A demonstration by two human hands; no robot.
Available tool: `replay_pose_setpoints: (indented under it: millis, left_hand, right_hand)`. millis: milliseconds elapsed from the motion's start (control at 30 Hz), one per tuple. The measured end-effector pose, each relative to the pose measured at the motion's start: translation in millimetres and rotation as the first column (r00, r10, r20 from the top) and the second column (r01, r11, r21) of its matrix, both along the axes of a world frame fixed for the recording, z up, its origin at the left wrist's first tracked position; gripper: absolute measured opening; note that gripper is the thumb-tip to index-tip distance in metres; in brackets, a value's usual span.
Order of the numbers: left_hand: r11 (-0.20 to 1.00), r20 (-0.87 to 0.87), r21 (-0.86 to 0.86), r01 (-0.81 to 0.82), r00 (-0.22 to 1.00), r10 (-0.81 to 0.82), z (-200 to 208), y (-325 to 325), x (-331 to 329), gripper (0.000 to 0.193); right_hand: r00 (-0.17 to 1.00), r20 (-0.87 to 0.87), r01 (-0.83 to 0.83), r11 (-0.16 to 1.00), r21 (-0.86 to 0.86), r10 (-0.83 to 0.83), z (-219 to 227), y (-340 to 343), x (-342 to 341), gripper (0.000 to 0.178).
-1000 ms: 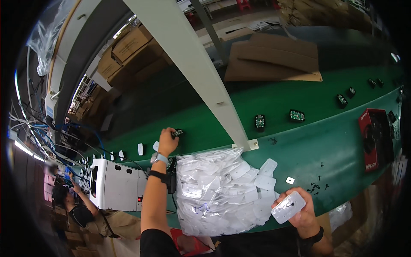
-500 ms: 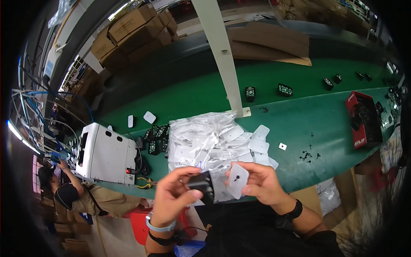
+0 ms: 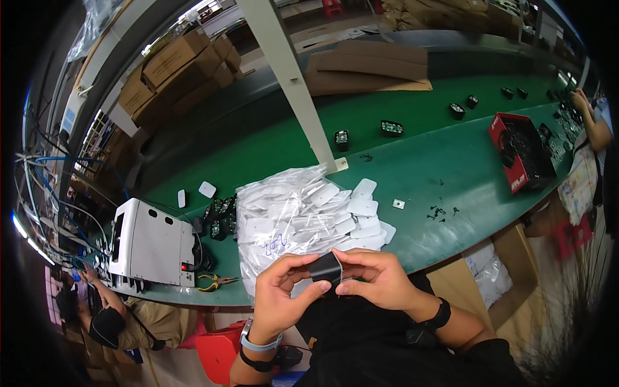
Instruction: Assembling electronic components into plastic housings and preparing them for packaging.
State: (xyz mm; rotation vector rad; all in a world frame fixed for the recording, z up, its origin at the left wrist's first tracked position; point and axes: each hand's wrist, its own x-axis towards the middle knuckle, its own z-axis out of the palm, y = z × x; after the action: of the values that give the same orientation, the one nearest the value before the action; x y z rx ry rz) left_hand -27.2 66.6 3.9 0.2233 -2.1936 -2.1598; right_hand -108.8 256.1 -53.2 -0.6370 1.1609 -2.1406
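My left hand (image 3: 284, 290) grips a small black plastic housing (image 3: 324, 269) between thumb and fingers, in front of my body. From the other side, my right hand (image 3: 380, 281) presses a white plastic cover plate (image 3: 340, 264) against it. Only the plate's thin edge shows, and whether it sits fully flush I cannot tell. Just beyond my hands lies a clear plastic bag (image 3: 264, 222) full of similar white plates. Several loose plates (image 3: 365, 208) spill out at its right side.
Left of the bag are black housings with circuit boards (image 3: 222, 219), yellow-handled pliers (image 3: 216, 282) and a white machine (image 3: 151, 242). Small black screws (image 3: 438, 211) and a red box (image 3: 522, 155) lie right. A post (image 3: 290, 84) rises behind the bag. Other people work at both ends.
My hands have come together, bringing the white cover plate from beside the black housing onto its side. The view has shifted, and another person's arm now shows at the far right.
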Motion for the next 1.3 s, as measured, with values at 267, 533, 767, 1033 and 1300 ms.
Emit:
replay_pose_setpoints:
  millis: [267,533,767,1033,1300]
  left_hand:
    - [0.884,-0.22,0.389,-0.26,0.905,0.363,-35.8,27.3,-0.3,0.056]
    - [0.895,-0.031,0.268,-0.357,0.925,0.378,-22.6,25.8,-7.2,0.055]
    - [0.903,-0.169,-0.225,-0.366,0.927,0.334,-5.4,-117.8,-101.0,0.05]
    - [0.796,0.11,-0.474,-0.377,0.871,0.478,-95.4,-313.9,-219.5,0.038]
    - [0.513,0.163,-0.854,-0.086,0.893,0.42,-140.0,-363.9,-226.1,0.056]
  right_hand:
    - [0.74,-0.585,0.43,0.902,0.033,-0.331,16.5,-7.4,-3.4,0.033]
    - [0.417,-0.852,0.596,0.803,-0.007,-0.317,7.4,-32.4,-1.2,0.037]
    - [0.472,-0.847,0.578,0.811,0.089,-0.243,5.9,-4.9,-19.8,0.036]
    - [0.474,-0.824,0.761,0.614,0.208,-0.309,-9.5,83.5,-46.7,0.017]
    - [0.498,-0.752,0.865,0.302,0.4,-0.431,-31.9,141.4,-50.9,0.011]
